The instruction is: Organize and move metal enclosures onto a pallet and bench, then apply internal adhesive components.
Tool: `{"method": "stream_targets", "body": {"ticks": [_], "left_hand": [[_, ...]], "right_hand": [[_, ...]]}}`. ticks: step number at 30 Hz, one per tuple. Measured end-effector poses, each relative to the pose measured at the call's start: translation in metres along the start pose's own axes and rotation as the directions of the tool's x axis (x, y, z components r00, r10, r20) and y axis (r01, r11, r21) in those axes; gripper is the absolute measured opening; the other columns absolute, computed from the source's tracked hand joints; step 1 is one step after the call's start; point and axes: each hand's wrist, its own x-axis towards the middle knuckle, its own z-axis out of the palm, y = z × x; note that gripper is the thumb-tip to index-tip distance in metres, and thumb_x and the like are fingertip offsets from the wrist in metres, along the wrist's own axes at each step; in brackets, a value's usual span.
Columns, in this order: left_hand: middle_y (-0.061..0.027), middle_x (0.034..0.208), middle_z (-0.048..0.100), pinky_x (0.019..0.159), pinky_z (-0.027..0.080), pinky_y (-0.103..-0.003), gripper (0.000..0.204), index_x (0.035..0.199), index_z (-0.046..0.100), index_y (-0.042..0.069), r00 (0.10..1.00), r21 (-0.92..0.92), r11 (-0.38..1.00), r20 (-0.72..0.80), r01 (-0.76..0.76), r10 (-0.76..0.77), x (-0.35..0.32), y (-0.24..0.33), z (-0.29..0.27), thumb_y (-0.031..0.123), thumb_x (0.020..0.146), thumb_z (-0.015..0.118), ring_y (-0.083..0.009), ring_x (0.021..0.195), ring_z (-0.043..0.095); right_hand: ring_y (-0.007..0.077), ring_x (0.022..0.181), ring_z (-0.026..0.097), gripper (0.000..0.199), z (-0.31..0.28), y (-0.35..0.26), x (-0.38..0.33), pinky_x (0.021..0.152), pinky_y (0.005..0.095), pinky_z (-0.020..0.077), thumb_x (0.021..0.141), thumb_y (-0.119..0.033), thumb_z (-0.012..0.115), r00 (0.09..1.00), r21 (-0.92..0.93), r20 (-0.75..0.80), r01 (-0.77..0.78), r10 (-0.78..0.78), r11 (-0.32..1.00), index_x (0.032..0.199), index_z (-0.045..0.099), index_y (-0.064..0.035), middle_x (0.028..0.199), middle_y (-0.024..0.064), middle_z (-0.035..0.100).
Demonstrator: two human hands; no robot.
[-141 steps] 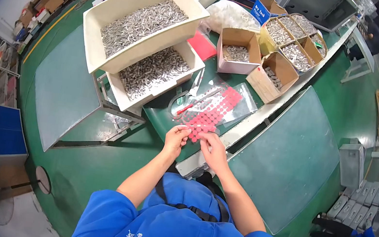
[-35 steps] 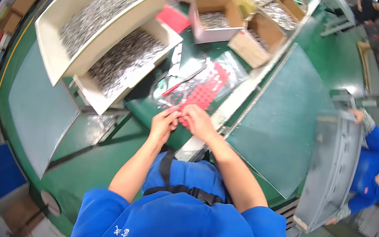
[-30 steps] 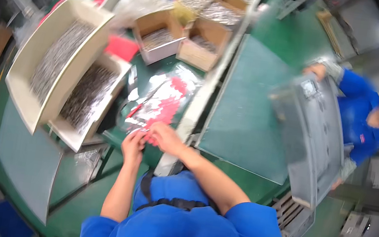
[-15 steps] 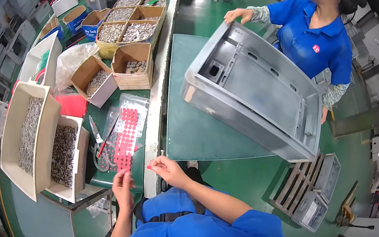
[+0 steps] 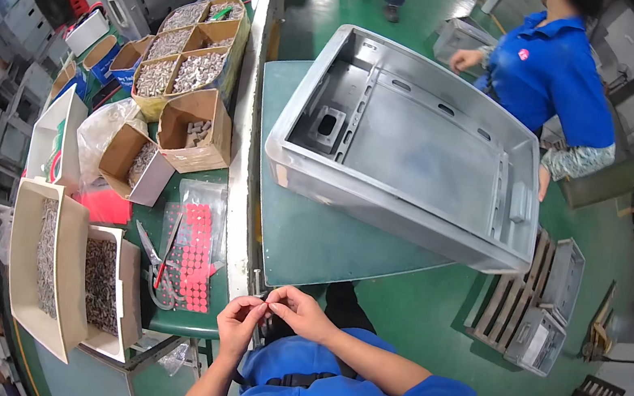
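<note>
My left hand (image 5: 237, 327) and my right hand (image 5: 303, 315) meet in a pinch just beside the bench edge. A tiny red piece, like a round sticker, seems caught between the right fingertips. Something small and dark shows at the left fingertips, too small to name. Left of my hands a clear sheet of red round stickers (image 5: 197, 258) lies on the green bench top. Scissors (image 5: 152, 257) and a red pen-like tool (image 5: 165, 257) lie beside it.
Bins of small metal parts (image 5: 53, 265) and a divided carton of parts (image 5: 225, 45) stand on the left bench. A large grey metal housing (image 5: 415, 147) rests on the green table (image 5: 328, 232) ahead. A co-worker (image 5: 553, 69) stands behind it. Wooden pallets (image 5: 511, 301) lie on the floor at right.
My two hands were apart and are now together, the left moved up and right. The grey housing has shifted to lie flatter, and the co-worker's hand has let go of its far corner.
</note>
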Motion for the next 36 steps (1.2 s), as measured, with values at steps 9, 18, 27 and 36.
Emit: {"method": "stream_targets", "body": {"ticks": [9,18,27,36], "left_hand": [[-0.0097,0.073,0.058,0.051,0.046,-0.022,0.006,0.081,0.054,-0.002,0.989,0.045,0.999,-0.147,0.016,-0.009,0.032,-0.002,0.105,0.0,0.076,0.055,-0.0131,0.061,0.055],[-0.0088,0.073,0.055,0.049,0.042,-0.022,0.006,0.078,0.052,-0.001,0.934,0.031,0.998,-0.352,-0.049,0.057,0.05,0.015,0.167,0.004,0.076,0.056,-0.012,0.06,0.052],[-0.01,0.078,0.056,0.051,0.042,-0.021,0.006,0.08,0.052,-0.001,0.924,0.009,0.982,-0.337,-0.186,0.178,0.068,0.028,0.179,0.001,0.076,0.056,-0.012,0.062,0.053],[-0.0086,0.076,0.057,0.05,0.04,-0.021,0.007,0.08,0.054,-0.001,0.942,-0.075,0.988,-0.319,-0.137,0.107,0.086,0.052,0.158,0.004,0.076,0.056,-0.0119,0.061,0.052]], "right_hand": [[0.0177,0.082,0.052,0.017,-0.087,-0.098,0.004,0.07,0.0284,0.0417,0.076,-0.009,0.052,0.987,-0.534,0.071,0.161,-0.146,0.83,0.091,0.048,-0.0015,0.087,0.0094,0.05],[0.0278,0.08,0.052,0.044,-0.176,-0.181,0.042,0.067,0.0372,0.0422,0.063,-0.02,0.065,0.965,-0.995,0.099,0.099,-0.242,-0.014,0.095,0.043,0.0001,0.083,0.0124,0.052],[0.0287,0.076,0.054,0.034,-0.191,-0.18,0.029,0.062,0.0382,0.0431,0.068,-0.022,0.06,0.988,-0.99,0.107,0.116,-0.111,0.08,0.091,0.045,-0.0009,0.079,0.0128,0.054],[0.0283,0.073,0.054,0.032,-0.18,-0.182,0.006,0.061,0.037,0.0437,0.066,-0.018,0.062,0.97,-0.968,0.24,0.238,0.026,0.077,0.087,0.044,-0.0005,0.074,0.0118,0.051]]}}
